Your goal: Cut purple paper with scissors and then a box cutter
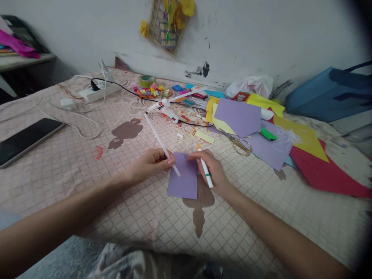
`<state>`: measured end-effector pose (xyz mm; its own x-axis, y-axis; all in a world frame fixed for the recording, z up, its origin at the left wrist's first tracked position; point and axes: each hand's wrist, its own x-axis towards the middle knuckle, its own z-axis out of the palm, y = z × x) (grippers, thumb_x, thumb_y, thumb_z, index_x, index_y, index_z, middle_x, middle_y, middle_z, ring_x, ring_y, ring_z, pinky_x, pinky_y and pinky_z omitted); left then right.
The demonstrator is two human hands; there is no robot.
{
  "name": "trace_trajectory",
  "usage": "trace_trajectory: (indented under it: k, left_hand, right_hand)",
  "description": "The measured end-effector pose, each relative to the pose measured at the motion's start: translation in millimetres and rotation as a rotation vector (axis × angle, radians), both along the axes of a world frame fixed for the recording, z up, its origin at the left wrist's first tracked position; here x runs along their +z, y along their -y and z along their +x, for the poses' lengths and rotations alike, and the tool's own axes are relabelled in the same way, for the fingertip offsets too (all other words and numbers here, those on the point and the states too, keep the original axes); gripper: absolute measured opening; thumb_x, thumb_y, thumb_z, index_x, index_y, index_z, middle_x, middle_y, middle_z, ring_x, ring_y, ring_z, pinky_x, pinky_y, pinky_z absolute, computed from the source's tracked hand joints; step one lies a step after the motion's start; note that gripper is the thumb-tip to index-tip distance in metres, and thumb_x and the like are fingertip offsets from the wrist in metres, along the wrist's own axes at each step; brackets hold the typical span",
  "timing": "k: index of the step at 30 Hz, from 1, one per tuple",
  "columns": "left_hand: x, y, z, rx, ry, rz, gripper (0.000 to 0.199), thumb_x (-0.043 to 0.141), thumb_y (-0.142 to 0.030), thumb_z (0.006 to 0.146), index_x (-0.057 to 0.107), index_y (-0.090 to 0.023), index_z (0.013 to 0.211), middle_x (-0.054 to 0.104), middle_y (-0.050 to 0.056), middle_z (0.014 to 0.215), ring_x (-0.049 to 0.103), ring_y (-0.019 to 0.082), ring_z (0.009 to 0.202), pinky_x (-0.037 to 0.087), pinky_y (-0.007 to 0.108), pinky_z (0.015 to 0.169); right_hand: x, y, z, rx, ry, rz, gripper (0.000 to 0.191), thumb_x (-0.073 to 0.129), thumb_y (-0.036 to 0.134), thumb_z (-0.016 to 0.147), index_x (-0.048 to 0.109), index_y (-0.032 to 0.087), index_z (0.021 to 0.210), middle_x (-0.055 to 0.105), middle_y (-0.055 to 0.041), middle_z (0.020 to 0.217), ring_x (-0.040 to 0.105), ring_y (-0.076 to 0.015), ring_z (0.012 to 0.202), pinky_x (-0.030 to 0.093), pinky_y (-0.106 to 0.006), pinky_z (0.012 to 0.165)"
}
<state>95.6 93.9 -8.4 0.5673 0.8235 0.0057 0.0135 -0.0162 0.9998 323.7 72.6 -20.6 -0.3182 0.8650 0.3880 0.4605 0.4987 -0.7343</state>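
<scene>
Head view: hands just apart over a small lilac card, one pinching a white stick, the other gripping a marker

At the far left, a flat black tablet (26, 139) lies on a quilted pink-checked cover (87, 193), with a coiled white cable (78, 124) beside it. Farther back sit a white power strip (99, 93) and a green-edged tape roll (147, 80). A white hot glue gun (162, 110) lies on its side among scattered paper shavings.

The left hand (149, 166) pinches a thin white rolled-paper stick (161, 145) between thumb and fingers, and the stick's lower end crosses above the lilac paper card (183, 178). The card lies flat on the cover, partly over a brown stain (202, 205), and sits between the hands. The right hand (210, 170) grips a white marker (205, 170) with a green band and an orange tip pointing up, its fingers at the card's upper right corner.

Farther right are gold-handled scissors (240, 142), overlapping lilac, yellow and red paper sheets (305, 155), and a blue bag (325, 93).
</scene>
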Motion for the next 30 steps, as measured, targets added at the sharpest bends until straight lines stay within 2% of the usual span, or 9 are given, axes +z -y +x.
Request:
trace_trajectory:
  k: [3, 9, 18, 25, 30]
  left_hand:
    - [1.5, -0.2, -0.3, -0.013, -0.012, 0.027, 0.023, 0.061, -0.036, 0.082, 0.055, -0.013, 0.081, 0.058, -0.001, 0.073, 0.052, 0.009, 0.067, 0.042, 0.022, 0.063]
    - [1.4, 0.1, -1.1, -0.092, -0.051, 0.113, 0.019, 0.058, -0.03, 0.084, 0.058, -0.012, 0.083, 0.059, 0.0, 0.075, 0.054, 0.01, 0.07, 0.044, 0.022, 0.067]
    - [0.2, 2.4, -0.2, -0.119, -0.034, 0.137, 0.015, 0.058, -0.027, 0.086, 0.057, -0.012, 0.084, 0.06, 0.001, 0.078, 0.056, 0.01, 0.073, 0.044, 0.022, 0.069]
    - [1.3, 3.3, 0.3, -0.129, -0.038, 0.164, 0.019, 0.058, -0.032, 0.086, 0.058, -0.012, 0.086, 0.063, 0.003, 0.081, 0.058, 0.011, 0.075, 0.047, 0.024, 0.071]
    - [1.8, 3.7, 1.1, -0.118, -0.049, 0.178, 0.021, 0.059, -0.033, 0.085, 0.057, -0.012, 0.083, 0.062, 0.001, 0.078, 0.057, 0.01, 0.071, 0.047, 0.022, 0.067]
  right_hand:
    - [-0.7, 1.3, -0.7, -0.023, -0.029, 0.012, 0.024, 0.046, 0.016, 0.09, 0.063, 0.027, 0.103, 0.064, -0.0027, 0.091, 0.058, -0.0193, 0.089, 0.045, -0.036, 0.083]
    - [2.9, 4.4, -2.8, 0.025, 0.038, -0.019, 0.024, 0.043, 0.016, 0.091, 0.066, 0.024, 0.094, 0.061, -0.004, 0.088, 0.057, -0.0175, 0.085, 0.046, -0.032, 0.077]
    - [-4.3, 9.2, -2.1, 0.064, 0.04, 0.052, 0.026, 0.045, 0.014, 0.089, 0.066, 0.026, 0.098, 0.063, -0.0029, 0.089, 0.058, -0.0186, 0.088, 0.048, -0.034, 0.077]
    - [0.1, 13.1, -4.0, 0.085, -0.005, 0.057, 0.026, 0.046, 0.014, 0.089, 0.067, 0.028, 0.096, 0.064, -0.0027, 0.087, 0.058, -0.0186, 0.088, 0.048, -0.033, 0.077]
    - [1.1, 14.7, -3.9, 0.121, 0.11, 0.074, 0.024, 0.045, 0.016, 0.089, 0.068, 0.027, 0.09, 0.062, -0.003, 0.086, 0.058, -0.0186, 0.083, 0.048, -0.034, 0.076]
